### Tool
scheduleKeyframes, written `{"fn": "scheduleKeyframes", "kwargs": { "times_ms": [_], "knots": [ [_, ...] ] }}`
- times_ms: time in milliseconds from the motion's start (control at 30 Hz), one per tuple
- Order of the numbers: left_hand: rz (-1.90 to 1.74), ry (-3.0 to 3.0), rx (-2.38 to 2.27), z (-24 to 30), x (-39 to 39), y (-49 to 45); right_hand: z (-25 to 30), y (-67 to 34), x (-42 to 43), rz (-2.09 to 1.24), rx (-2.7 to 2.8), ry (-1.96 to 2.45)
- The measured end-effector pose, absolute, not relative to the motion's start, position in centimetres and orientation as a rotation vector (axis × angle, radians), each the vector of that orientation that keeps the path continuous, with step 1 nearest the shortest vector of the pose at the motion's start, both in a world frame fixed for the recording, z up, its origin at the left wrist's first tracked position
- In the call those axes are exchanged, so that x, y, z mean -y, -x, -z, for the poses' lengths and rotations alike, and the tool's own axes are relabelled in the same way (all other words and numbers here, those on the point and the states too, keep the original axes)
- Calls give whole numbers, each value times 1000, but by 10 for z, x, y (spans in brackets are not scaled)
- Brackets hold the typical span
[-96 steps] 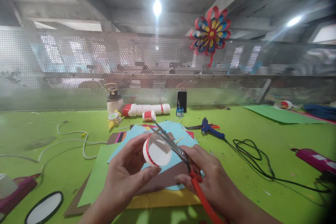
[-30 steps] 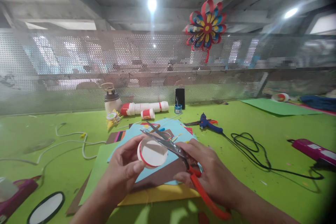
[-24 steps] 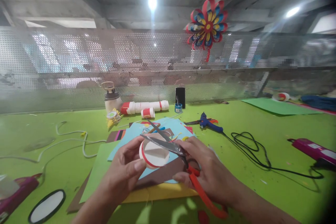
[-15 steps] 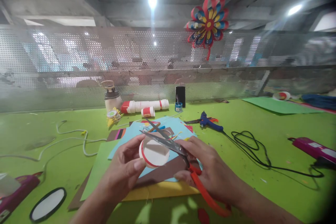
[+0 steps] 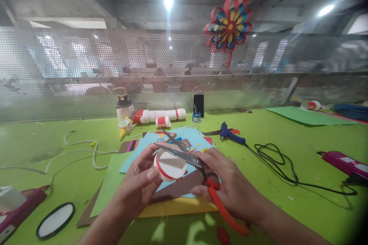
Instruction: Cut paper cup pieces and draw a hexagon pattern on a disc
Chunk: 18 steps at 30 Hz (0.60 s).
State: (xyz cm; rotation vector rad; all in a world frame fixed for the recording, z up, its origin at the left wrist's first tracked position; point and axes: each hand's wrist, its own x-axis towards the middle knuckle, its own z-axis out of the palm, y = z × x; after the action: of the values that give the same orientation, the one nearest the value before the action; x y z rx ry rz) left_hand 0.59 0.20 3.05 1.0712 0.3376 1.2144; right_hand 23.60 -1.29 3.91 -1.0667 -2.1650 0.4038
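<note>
My left hand (image 5: 138,185) is closed round a small white paper cup (image 5: 170,165) with a red band, its round white bottom facing me. My right hand (image 5: 230,187) grips red-handled scissors (image 5: 201,172). The steel blades are parted and lie across the cup's upper rim, pointing up and left. Both hands hover above a stack of coloured paper sheets (image 5: 172,208) on the green table (image 5: 287,214).
A blue glue gun (image 5: 230,134) with a black cord (image 5: 276,164) lies to the right. A row of white and red cups (image 5: 159,115), a jug (image 5: 124,107) and a dark phone (image 5: 198,105) stand at the back. A black-rimmed oval (image 5: 56,226) and white cable (image 5: 86,153) are left.
The cup has been turned slightly in my left hand, and the scissor blades have shifted a little along its rim. The view has drifted slightly.
</note>
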Motion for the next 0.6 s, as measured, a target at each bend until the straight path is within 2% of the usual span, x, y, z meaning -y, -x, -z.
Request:
{"fn": "scheduleKeyframes", "kwargs": {
  "times_ms": [600],
  "knots": [
    [-1176,-1107,-273,-40,-1,-8,-40,-237,17,-375,2181,1092]
  ]
}}
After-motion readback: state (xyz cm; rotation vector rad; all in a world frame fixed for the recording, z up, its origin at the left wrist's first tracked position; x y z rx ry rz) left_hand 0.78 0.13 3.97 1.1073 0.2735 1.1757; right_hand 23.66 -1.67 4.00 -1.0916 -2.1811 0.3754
